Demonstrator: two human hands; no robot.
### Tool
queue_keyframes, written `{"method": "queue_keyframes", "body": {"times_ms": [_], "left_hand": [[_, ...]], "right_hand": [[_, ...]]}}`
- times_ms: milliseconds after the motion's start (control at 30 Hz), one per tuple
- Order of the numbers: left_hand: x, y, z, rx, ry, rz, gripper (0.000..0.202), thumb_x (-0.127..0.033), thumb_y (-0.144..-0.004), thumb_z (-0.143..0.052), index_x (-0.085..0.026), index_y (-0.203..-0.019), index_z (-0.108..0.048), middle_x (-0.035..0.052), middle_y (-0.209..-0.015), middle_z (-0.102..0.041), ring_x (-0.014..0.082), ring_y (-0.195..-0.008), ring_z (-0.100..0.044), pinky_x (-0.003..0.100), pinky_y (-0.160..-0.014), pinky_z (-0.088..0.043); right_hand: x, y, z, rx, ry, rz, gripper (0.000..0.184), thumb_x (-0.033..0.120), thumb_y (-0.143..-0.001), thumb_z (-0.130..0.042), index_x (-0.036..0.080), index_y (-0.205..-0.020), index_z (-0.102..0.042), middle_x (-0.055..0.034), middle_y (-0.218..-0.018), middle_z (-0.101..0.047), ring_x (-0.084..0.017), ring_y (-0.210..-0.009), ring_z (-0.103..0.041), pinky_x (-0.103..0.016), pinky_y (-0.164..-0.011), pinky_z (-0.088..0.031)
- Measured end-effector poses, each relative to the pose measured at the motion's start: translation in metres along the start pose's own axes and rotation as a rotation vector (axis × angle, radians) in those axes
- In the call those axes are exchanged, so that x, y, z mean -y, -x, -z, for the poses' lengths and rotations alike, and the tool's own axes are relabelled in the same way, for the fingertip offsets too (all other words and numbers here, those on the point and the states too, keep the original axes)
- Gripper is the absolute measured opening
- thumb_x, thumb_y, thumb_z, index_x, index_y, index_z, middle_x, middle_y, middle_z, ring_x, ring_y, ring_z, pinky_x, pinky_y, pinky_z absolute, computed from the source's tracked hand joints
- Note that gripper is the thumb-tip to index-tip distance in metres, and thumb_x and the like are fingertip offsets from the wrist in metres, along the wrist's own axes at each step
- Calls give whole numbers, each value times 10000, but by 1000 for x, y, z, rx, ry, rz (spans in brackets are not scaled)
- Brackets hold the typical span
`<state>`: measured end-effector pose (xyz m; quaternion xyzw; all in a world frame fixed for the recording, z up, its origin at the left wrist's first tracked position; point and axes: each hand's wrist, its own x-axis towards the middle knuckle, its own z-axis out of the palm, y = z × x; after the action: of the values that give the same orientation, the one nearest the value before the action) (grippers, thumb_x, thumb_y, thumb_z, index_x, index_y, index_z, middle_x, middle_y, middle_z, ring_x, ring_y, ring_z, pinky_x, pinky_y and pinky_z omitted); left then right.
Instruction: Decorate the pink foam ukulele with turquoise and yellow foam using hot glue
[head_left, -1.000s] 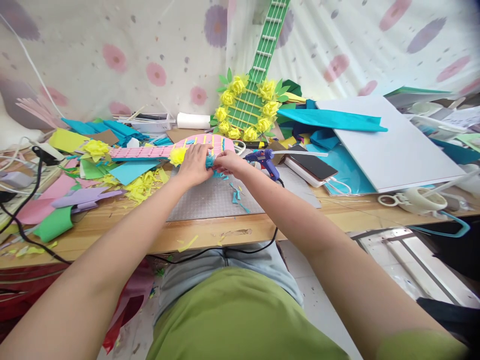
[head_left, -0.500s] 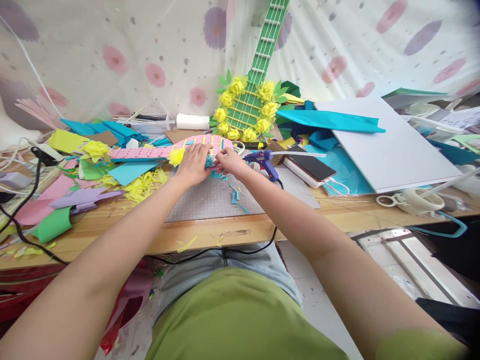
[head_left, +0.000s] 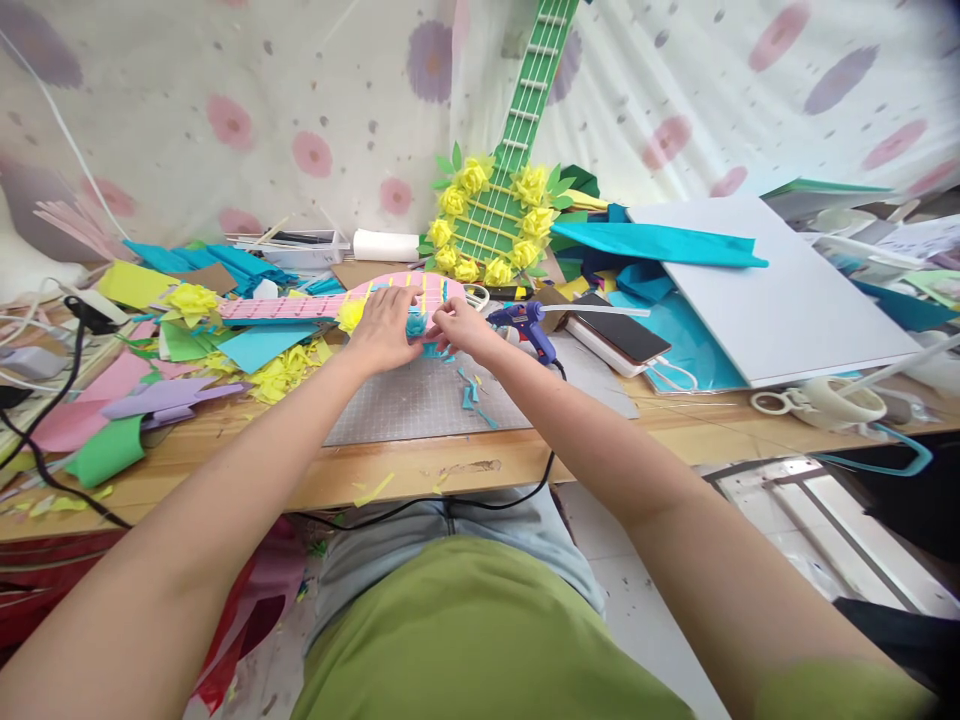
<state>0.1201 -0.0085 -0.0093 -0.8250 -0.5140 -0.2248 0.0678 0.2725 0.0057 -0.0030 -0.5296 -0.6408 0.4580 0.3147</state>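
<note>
Looks early-ish to me: left hand [head_left: 386, 328] and right hand [head_left: 457, 325] each have a grip pinched on a teal paper flower [head_left: 416, 324] at the pink paper guitar [head_left: 300, 305] on the tabletop [head_left: 675, 425], which shows just one yellow flower [head_left: 351, 314] versus the green guitar [head_left: 499, 215]'s full ring.

Teal paper piece [head_left: 416, 324] mostly hidden between left hand [head_left: 386, 330] and right hand [head_left: 459, 325], grip possibly a pinch; green guitar [head_left: 523, 115] neck cut off by top edge.

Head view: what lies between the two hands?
In the head view, a teal paper piece, touched by the left hand and the right hand, at the pink guitar's edge.
</note>
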Motion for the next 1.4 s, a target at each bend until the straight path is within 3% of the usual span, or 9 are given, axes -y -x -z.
{"method": "queue_keyframes", "body": {"times_ms": [167,300,433,533,667,767,933,1400], "left_hand": [[-1,-1,2,-25,32,25,573,-246,-676,-559,-164,-1224,-411,134,-1192,-521,299,-1164,-442,445,-1011,-336],[2,-2,16,-129,52,71,504,-192,-695,-527,-193,-1189,-424,100,-1154,-546,272,-1140,-472,432,-1008,-350],[12,-5,21,-297,103,233,405,-136,-752,-455,-216,-1148,-434,73,-1081,-579,227,-1086,-517,396,-975,-387],[16,-6,15,-327,208,342,321,-150,-795,-423,-212,-1108,-451,57,-995,-610,192,-973,-568,355,-898,-431],[13,-4,9,-366,294,374,229,-206,-808,-478,-195,-1037,-492,34,-868,-626,175,-877,-592,314,-837,-434],[8,-3,9,-378,314,366,229,-213,-779,-541,-196,-1005,-511,16,-808,-618,172,-841,-592,300,-809,-428],[5,-4,8,-380,351,353,184,-208,-776,-539,-208,-959,-521,0,-795,-609,148,-759,-572,283,-768,-425],[2,-6,3,-317,283,341,118,-246,-794,-517,-198,-896,-552,29,-815,-627,161,-752,-566,290,-757,-428]], "right_hand": [[5,-2,2,-72,-65,42,89,181,-832,-444,214,-824,-361,-4,-861,-633,-77,-531,-585,-184,-424,-421],[-4,-12,22,-194,-35,72,85,156,-813,-420,216,-865,-391,-4,-929,-619,-71,-549,-586,-193,-467,-436],[-14,-13,41,-287,233,174,96,141,-773,-457,203,-845,-466,-21,-916,-628,-118,-699,-609,-239,-617,-473],[-17,-8,42,-248,471,273,138,102,-746,-484,191,-842,-528,-40,-953,-657,-171,-879,-609,-285,-763,-465],[-21,-5,33,-181,716,349,348,64,-760,-477,196,-1077,-535,-40,-1059,-677,-207,-957,-606,-332,-829,-444],[-24,-7,27,-192,852,344,429,69,-800,-447,196,-1209,-467,-65,-1121,-662,-231,-977,-609,-347,-803,-449],[-22,-12,26,-211,974,264,437,37,-812,-412,174,-1225,-439,-99,-1035,-684,-241,-917,-630,-330,-740,-447],[-27,-20,23,-249,912,251,383,36,-820,-365,137,-1180,-448,-130,-1041,-668,-257,-925,-624,-346,-743,-443]]}}
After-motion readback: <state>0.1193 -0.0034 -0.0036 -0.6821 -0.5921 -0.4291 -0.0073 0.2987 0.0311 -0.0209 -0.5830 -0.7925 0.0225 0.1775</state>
